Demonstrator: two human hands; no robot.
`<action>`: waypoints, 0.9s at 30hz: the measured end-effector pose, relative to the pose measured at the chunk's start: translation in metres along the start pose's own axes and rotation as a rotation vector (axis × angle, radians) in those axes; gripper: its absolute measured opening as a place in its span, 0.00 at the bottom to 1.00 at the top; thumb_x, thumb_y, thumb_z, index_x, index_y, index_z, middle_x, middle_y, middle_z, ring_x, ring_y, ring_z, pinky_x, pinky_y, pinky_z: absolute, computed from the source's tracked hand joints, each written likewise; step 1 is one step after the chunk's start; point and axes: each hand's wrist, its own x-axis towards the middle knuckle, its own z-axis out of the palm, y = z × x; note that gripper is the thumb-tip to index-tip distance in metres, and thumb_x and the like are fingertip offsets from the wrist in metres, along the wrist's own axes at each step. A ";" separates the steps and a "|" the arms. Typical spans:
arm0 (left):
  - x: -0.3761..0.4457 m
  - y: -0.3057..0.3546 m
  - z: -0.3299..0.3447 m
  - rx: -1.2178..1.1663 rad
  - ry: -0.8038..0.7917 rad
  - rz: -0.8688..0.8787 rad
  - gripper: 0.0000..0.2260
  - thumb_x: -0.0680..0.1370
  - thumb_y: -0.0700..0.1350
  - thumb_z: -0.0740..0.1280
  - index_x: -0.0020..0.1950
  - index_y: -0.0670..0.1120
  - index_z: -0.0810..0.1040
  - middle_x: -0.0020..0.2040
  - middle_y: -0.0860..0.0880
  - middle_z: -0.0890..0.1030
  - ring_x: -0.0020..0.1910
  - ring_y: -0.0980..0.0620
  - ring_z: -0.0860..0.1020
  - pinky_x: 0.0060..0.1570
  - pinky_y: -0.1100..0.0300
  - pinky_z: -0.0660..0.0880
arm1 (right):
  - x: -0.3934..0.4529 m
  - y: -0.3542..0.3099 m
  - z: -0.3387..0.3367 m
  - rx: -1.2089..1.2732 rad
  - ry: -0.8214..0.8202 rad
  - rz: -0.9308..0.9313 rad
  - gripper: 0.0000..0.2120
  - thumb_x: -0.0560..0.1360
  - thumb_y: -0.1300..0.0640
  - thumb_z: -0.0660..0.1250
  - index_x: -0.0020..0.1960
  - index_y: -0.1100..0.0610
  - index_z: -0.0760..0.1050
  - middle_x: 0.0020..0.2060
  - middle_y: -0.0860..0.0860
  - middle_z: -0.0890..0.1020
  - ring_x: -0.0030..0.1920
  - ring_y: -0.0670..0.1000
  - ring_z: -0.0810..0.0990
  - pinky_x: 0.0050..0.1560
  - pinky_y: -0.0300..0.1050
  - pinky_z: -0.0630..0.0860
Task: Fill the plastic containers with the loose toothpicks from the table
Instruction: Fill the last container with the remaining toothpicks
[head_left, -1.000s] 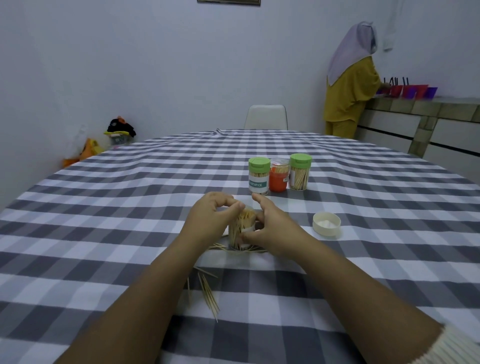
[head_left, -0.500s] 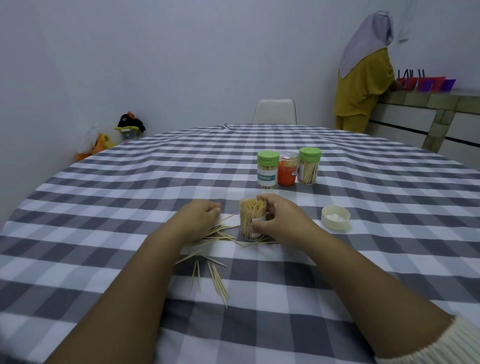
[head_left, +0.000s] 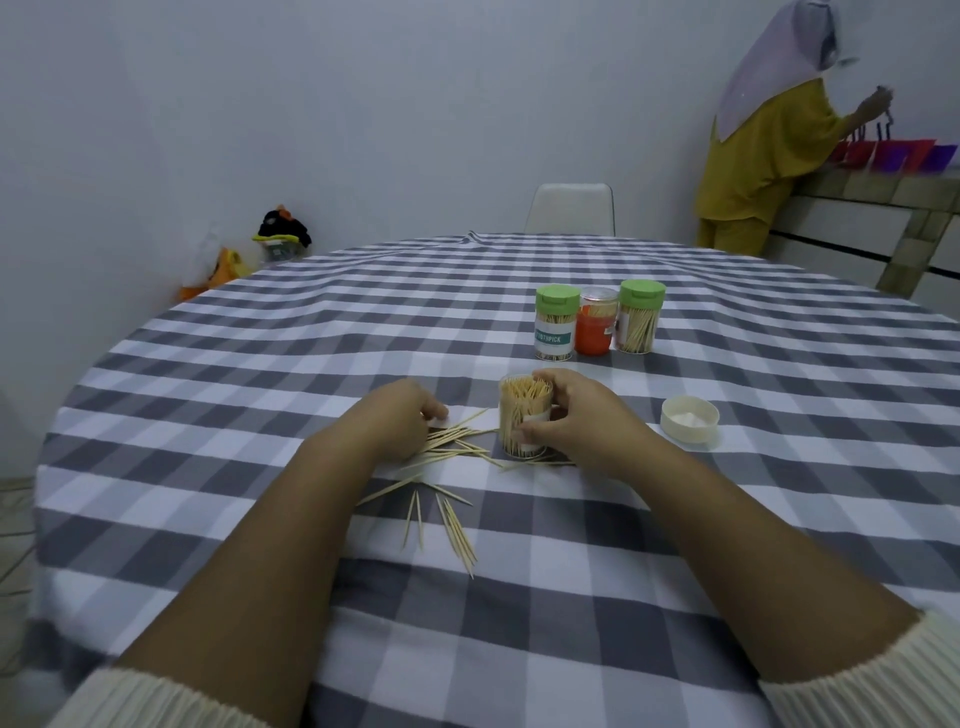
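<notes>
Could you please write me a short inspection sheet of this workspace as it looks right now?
Surface: round table under a grey and white checked tablecloth.
Job's things: open container packed with upright toothpicks; loose toothpicks scattered beside and in front of it; white lid lying apart to the right.
Clutter: two green-lidded toothpick jars and an orange jar grouped farther back.
Hands: right hand grips the open container; left hand rests on the loose toothpicks.
Cables: nothing seen.
Surroundings: white chair, a person in yellow at a counter, items on the floor by the wall.
</notes>
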 end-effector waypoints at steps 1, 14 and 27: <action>-0.001 -0.001 0.000 0.015 0.005 0.006 0.19 0.80 0.35 0.59 0.66 0.51 0.76 0.66 0.48 0.75 0.61 0.47 0.74 0.60 0.58 0.71 | 0.000 0.000 0.001 0.000 -0.001 -0.004 0.33 0.72 0.57 0.72 0.73 0.50 0.62 0.59 0.48 0.76 0.53 0.46 0.75 0.50 0.41 0.78; -0.030 -0.002 -0.005 -0.110 -0.152 0.176 0.14 0.78 0.49 0.65 0.63 0.52 0.78 0.53 0.55 0.78 0.48 0.58 0.75 0.51 0.61 0.69 | -0.004 -0.003 -0.001 -0.001 -0.067 -0.024 0.34 0.72 0.59 0.72 0.74 0.52 0.61 0.64 0.51 0.75 0.59 0.49 0.76 0.55 0.42 0.77; -0.023 0.008 0.006 0.403 0.037 0.215 0.13 0.81 0.44 0.58 0.61 0.46 0.79 0.56 0.48 0.76 0.52 0.48 0.76 0.55 0.54 0.76 | -0.006 -0.005 -0.001 -0.024 -0.073 -0.036 0.32 0.73 0.60 0.71 0.73 0.53 0.63 0.63 0.51 0.76 0.54 0.46 0.75 0.52 0.40 0.77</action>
